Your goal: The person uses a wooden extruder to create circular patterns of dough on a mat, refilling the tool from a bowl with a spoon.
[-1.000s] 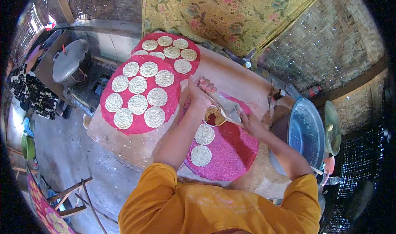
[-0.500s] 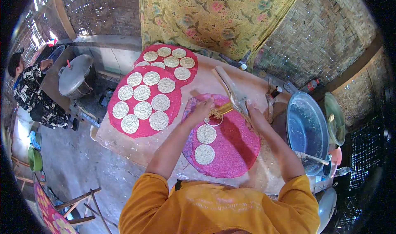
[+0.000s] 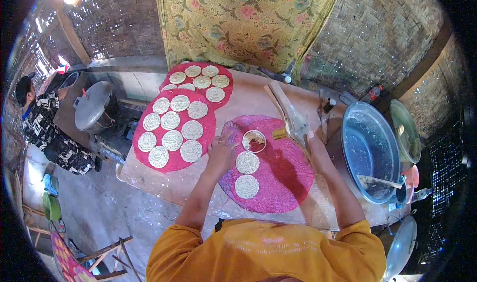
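Observation:
A white ring (image 3: 265,144) lies on the round pink cloth (image 3: 280,192) in front of me, with cream dough strands (image 3: 255,135) covering part of its inside. Two finished discs of pressed strands (image 3: 247,162) sit in a row just nearer to me. My left hand (image 3: 222,150) is at the cloth's left edge, fingers apart and holding nothing. My right hand (image 3: 314,145) grips a wooden lever press (image 3: 284,103) at its near end, and the press's brass-coloured cylinder (image 3: 279,133) hangs over the cloth, right of the ring.
Two more pink cloths (image 3: 211,125) carrying several dough discs lie left on the table (image 3: 248,85). A large blue basin (image 3: 370,155) with a flat stick stands right. Bottles (image 3: 329,104) are at the back right. At far left a person (image 3: 52,128) stands by a lidded pot (image 3: 94,105).
My left hand has drawn back from the ring toward the left and nearer to me. The press has shifted right, uncovering the ring.

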The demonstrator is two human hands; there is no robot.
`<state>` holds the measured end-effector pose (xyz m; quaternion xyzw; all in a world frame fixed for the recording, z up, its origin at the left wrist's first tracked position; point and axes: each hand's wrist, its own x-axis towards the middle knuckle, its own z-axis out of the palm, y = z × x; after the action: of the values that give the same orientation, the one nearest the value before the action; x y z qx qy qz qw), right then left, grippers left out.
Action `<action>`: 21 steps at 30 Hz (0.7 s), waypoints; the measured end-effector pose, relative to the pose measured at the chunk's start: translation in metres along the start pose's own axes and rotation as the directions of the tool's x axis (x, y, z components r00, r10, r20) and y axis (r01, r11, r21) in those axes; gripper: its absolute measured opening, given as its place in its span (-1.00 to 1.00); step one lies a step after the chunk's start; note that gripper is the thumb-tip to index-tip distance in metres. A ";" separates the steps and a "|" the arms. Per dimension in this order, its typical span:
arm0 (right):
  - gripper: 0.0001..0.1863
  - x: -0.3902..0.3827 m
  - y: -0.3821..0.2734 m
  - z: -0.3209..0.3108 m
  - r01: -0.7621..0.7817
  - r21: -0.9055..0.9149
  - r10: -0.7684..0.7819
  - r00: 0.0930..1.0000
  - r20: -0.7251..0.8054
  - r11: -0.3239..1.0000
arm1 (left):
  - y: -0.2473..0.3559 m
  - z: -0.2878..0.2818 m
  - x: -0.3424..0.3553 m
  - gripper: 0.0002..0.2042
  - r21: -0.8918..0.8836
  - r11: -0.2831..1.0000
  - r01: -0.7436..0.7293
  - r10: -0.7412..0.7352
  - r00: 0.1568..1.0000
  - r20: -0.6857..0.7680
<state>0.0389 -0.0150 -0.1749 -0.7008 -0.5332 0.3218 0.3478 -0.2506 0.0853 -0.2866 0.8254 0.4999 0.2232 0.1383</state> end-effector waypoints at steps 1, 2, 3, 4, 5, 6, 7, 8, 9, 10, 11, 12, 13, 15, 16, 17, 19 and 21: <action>-0.35 -0.003 -0.003 -0.001 0.003 -0.002 -0.003 1.000 -0.010 1.000 | 0.004 0.000 -0.001 -0.73 0.001 1.000 0.003 -0.003 1.000 -0.004; -0.36 -0.007 -0.011 -0.002 -0.126 0.050 0.124 0.991 0.041 0.991 | 0.007 0.000 -0.001 -0.71 0.003 1.000 0.007 -0.007 1.000 -0.008; -0.36 -0.007 -0.008 -0.001 -0.190 0.076 0.185 0.980 0.069 0.979 | 0.009 -0.001 -0.001 -0.71 0.006 1.000 0.004 -0.004 1.000 -0.007; -0.36 -0.007 -0.007 -0.002 -0.254 0.099 0.245 0.965 0.092 0.962 | 0.012 -0.001 -0.001 -0.70 0.029 0.999 -0.014 0.014 1.000 -0.011; -0.37 -0.004 0.006 0.000 -0.027 0.082 0.027 1.000 0.003 0.996 | 0.015 -0.001 0.000 -0.68 0.052 0.998 -0.031 0.031 0.999 -0.015; -0.37 -0.003 0.017 0.001 0.199 0.044 -0.195 0.978 -0.080 0.979 | 0.019 0.000 0.002 -0.68 0.052 0.998 -0.037 0.038 0.999 -0.013; -0.37 -0.003 0.020 0.001 0.199 0.046 -0.195 0.977 -0.082 0.979 | 0.022 -0.001 0.004 -0.69 0.094 0.995 -0.037 0.038 0.999 -0.002; -0.38 -0.004 0.023 0.001 0.176 0.058 -0.173 0.983 -0.057 0.983 | 0.024 -0.001 0.005 -0.70 0.136 0.990 -0.038 0.037 0.999 0.010; -0.38 -0.005 0.025 0.000 0.153 0.070 -0.151 0.988 -0.032 0.986 | 0.025 -0.002 0.007 -0.70 0.138 0.990 -0.040 0.039 0.999 0.010; -0.38 -0.008 0.020 -0.001 0.153 0.072 -0.151 0.988 -0.034 0.986 | 0.026 -0.003 0.008 -0.68 0.138 0.986 -0.095 0.097 0.995 -0.002; -0.39 -0.013 0.008 -0.002 0.111 0.083 -0.110 0.994 -0.017 0.990 | 0.026 -0.005 0.010 -0.67 0.140 0.979 -0.150 0.153 0.988 -0.014; -0.39 -0.019 -0.004 -0.003 0.090 0.089 -0.090 0.996 -0.010 0.992 | 0.025 -0.009 0.016 -0.67 0.142 0.978 -0.151 0.155 0.988 -0.013; -0.39 -0.026 -0.017 -0.004 0.074 0.096 -0.074 0.997 -0.001 0.993 | 0.024 -0.019 0.024 -0.66 0.004 0.995 -0.103 0.103 0.994 -0.017; -0.42 -0.037 -0.037 -0.010 0.128 -0.004 -0.128 0.991 -0.045 0.992 | 0.037 -0.040 0.035 -0.63 -0.136 0.988 -0.067 0.065 0.998 -0.015; -0.42 -0.040 -0.038 -0.015 0.125 -0.003 -0.125 0.990 -0.060 0.992 | 0.056 -0.058 0.037 -0.62 -0.258 0.951 -0.171 0.158 0.985 -0.069; -0.42 -0.044 -0.039 -0.019 0.100 -0.052 -0.098 0.994 0.048 0.994 | 0.073 -0.072 0.036 -0.60 -0.371 0.888 -0.273 0.240 0.962 -0.133; -0.42 -0.053 -0.056 -0.020 0.080 -0.094 -0.065 0.985 0.157 0.992 | 0.100 -0.079 0.020 -0.53 -0.507 0.837 -0.204 0.292 0.951 0.100; -0.44 -0.067 -0.097 -0.012 0.280 -0.233 -0.219 0.942 0.253 0.931 | 0.116 -0.079 0.000 -0.50 -0.625 0.780 0.028 0.331 0.829 0.450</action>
<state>-0.0169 -0.0635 -0.0828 -0.6266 -0.6923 0.2769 0.2269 -0.2025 0.0317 -0.1660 0.8038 0.2705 0.1424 0.5104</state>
